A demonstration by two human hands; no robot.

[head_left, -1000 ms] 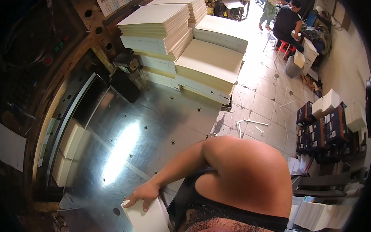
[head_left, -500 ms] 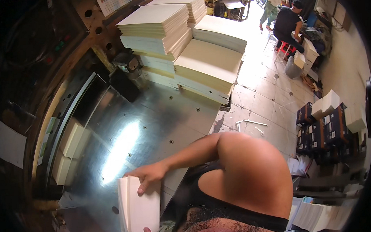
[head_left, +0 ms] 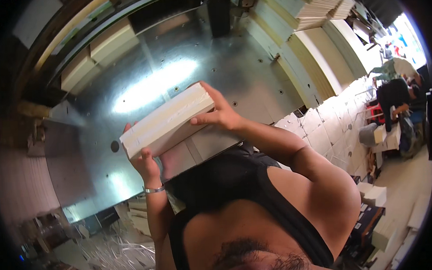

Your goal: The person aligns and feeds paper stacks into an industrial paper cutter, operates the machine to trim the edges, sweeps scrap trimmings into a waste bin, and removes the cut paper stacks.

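Note:
Both my hands grip a thick stack of cream-white paper (head_left: 170,120), held tilted over the near edge of the shiny metal table (head_left: 144,132). My left hand (head_left: 147,165), with a metal band at the wrist, closes on the stack's left end, its thumb on the near side. At the right end my right hand (head_left: 220,111) is closed on it, thumb on the near face and fingers over the far side. The fingers behind the stack are partly hidden. Two paper blocks (head_left: 113,41) lie by the machine's dark slot at the far left.
Tall paper stacks (head_left: 313,60) stand at the table's far right. Shredded paper strips (head_left: 115,252) lie below the near left edge. Dark boxes (head_left: 366,220) sit on the floor at the right. Two people (head_left: 395,95) are farther off on the right, near a red stool.
The view has swung, so the table appears turned. My left hand has come fully into view and holds the stack's left end. The stack has turned from upright to lying across both hands.

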